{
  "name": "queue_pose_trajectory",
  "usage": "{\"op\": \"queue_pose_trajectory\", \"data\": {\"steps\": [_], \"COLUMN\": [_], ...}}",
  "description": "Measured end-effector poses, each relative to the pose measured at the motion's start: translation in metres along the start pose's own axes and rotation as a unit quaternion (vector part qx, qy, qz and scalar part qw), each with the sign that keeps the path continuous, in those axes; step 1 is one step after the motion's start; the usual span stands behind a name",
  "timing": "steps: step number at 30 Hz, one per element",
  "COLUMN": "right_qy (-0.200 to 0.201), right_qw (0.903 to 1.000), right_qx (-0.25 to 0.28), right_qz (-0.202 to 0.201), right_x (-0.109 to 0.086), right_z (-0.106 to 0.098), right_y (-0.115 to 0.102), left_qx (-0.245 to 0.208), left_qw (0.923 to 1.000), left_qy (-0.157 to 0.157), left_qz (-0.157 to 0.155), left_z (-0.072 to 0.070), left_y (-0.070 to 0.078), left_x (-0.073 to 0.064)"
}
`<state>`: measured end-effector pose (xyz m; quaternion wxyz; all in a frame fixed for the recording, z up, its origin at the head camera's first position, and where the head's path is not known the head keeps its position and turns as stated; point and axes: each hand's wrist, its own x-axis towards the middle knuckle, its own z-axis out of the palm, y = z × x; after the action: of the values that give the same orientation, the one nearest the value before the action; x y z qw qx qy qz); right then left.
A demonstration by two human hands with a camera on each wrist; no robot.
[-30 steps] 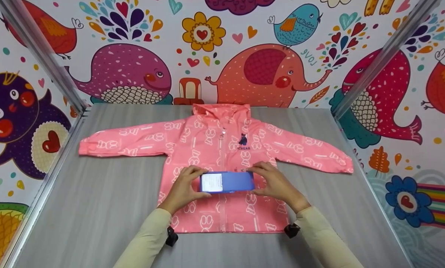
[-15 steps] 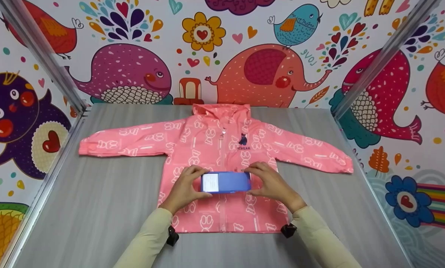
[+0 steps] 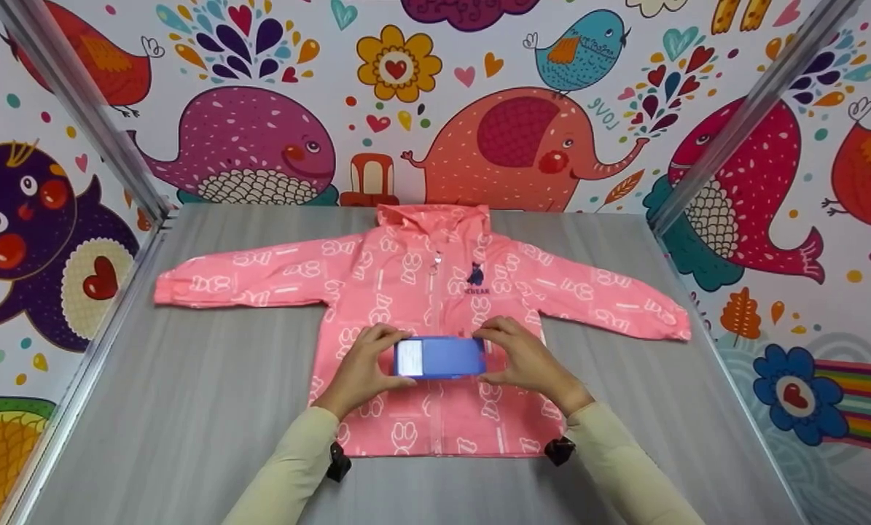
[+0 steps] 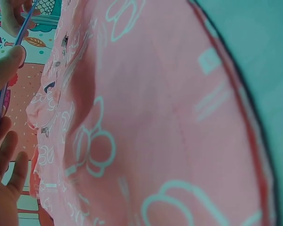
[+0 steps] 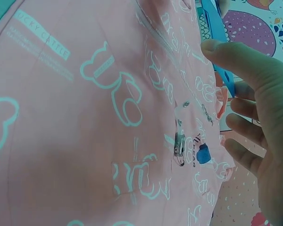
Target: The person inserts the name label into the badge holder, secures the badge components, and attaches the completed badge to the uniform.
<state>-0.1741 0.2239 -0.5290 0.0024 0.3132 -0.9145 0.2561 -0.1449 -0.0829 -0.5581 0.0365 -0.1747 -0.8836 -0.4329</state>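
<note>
In the head view, both hands hold a flat, thin blue sliding case over the front of a pink jacket. My left hand pinches its left end, thumb below and index finger above. My right hand pinches the right end the same way. A white panel shows at the left, beside the plain blue cover. Seen edge-on in the right wrist view, the case has the thumb on one face. The jacket lies front up with both sleeves spread, printed with white outlines.
The jacket rests on a grey wood-grain table. Metal posts stand at the back corners, with cartoon-printed walls behind and beside. A dark device hangs under the left wrist, another under the right.
My right hand has slid left with the blue cover, so the white panel shows less and the case is shorter. The left hand and the jacket stay in place.
</note>
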Motion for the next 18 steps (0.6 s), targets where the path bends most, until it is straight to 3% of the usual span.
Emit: {"op": "queue_pose_trajectory", "data": {"steps": [7,18], "right_qy": [0.012,-0.001], "right_qw": [0.9997,0.9999], "right_qx": [-0.015,0.008], "right_qz": [-0.017,0.01], "right_x": [0.0018,-0.0033], "right_z": [0.0037,0.0015], "right_y": [0.0001,0.003], "left_qx": [0.005,-0.012], "left_qw": [0.9998,0.9999], "left_qy": [0.009,0.001], "left_qz": [0.018,-0.01], "left_z": [0.0006,-0.0017], "left_y": [-0.0027,-0.0046], "left_x": [0.0005,-0.0023]}}
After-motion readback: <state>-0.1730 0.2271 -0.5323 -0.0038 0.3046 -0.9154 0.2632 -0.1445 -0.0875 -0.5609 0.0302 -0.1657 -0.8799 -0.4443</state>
